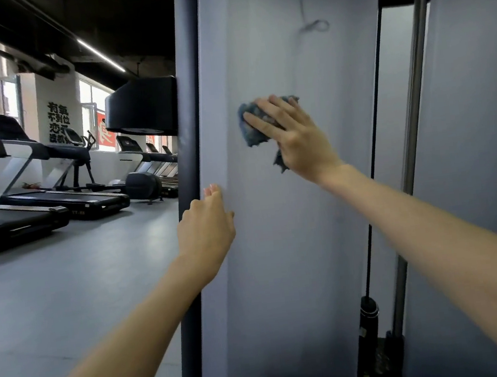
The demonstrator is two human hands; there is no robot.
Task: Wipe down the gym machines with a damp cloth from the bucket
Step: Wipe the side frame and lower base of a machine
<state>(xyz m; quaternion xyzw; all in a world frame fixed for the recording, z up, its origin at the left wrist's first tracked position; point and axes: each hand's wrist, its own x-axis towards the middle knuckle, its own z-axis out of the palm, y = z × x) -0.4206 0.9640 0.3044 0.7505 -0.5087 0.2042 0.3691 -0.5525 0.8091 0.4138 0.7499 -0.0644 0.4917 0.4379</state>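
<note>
A tall grey panel of a cable weight machine (294,245) fills the middle of the view. My right hand (290,134) presses a crumpled blue cloth (253,132) flat against the panel at chest height, fingers straight and spread over it. A corner of the cloth hangs below my palm. My left hand (205,227) rests on the panel's left edge lower down, its fingers reaching round the corner beside a dark upright post (183,171). No bucket is in view.
A black cable (370,236) and a chrome guide rod (413,126) run down the gap right of the panel, above a black weight stack (371,329). A second grey panel (470,163) stands at far right. Treadmills (41,205) line the windows across open grey floor.
</note>
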